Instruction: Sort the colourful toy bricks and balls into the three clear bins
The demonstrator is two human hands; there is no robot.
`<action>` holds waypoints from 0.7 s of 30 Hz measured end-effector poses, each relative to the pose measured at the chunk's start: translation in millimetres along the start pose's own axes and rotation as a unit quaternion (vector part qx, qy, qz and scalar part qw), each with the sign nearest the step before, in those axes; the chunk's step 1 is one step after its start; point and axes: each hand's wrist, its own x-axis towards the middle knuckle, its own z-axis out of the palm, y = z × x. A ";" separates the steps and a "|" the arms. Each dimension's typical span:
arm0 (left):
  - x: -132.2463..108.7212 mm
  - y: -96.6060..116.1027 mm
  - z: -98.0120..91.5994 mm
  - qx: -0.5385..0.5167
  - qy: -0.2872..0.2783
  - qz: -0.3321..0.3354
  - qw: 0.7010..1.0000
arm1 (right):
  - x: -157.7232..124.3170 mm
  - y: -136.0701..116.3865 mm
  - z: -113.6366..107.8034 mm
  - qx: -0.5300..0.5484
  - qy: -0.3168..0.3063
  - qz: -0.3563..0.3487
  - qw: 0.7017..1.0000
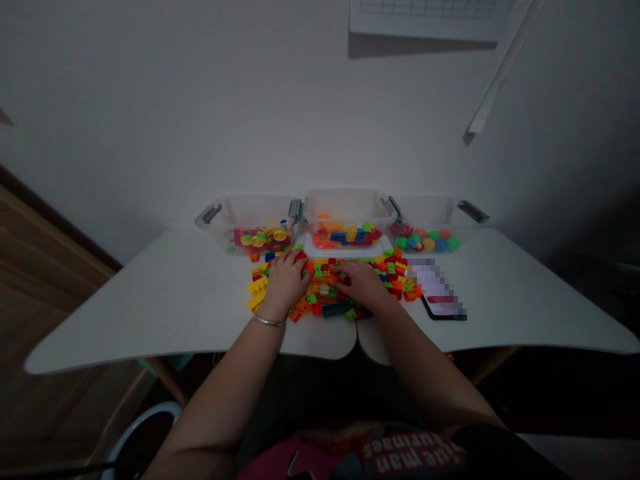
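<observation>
A wide pile of colourful toy building bricks lies on the white table in front of me. My left hand rests palm down over the left part of the pile, fingers spread and thumb apart. Beneath its fingers the bricks are partly hidden. My right hand reaches in from the right, its fingers and thumb bent around an orange brick near the middle of the pile. Yellow bricks lie left of my left wrist, and a dark green brick is at the front of the pile.
Behind the pile stand three clear plastic boxes: a left box with round pieces, a middle box with bricks, a right box with coloured balls. A phone lies to the right. The table's front edge curves near me.
</observation>
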 end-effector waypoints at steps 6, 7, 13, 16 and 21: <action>0.0 0.4 0.0 0.000 -0.001 0.001 1.000 | 0.9 -1.1 0.1 -0.024 -0.006 0.014 1.000; 0.1 0.2 0.3 0.001 -0.001 0.001 1.000 | 0.9 -0.8 0.3 -0.025 -0.007 0.014 1.000; 0.4 -1.8 3.3 -0.002 0.006 0.004 1.000 | 0.2 0.0 2.0 -0.022 -0.001 0.006 1.000; 0.3 -2.2 4.4 -0.002 0.009 0.006 1.000 | 0.4 1.7 3.3 0.008 0.037 0.005 0.999; -0.4 -1.1 3.4 -0.005 0.014 0.002 1.000 | 2.8 7.5 5.7 0.082 0.130 0.003 0.988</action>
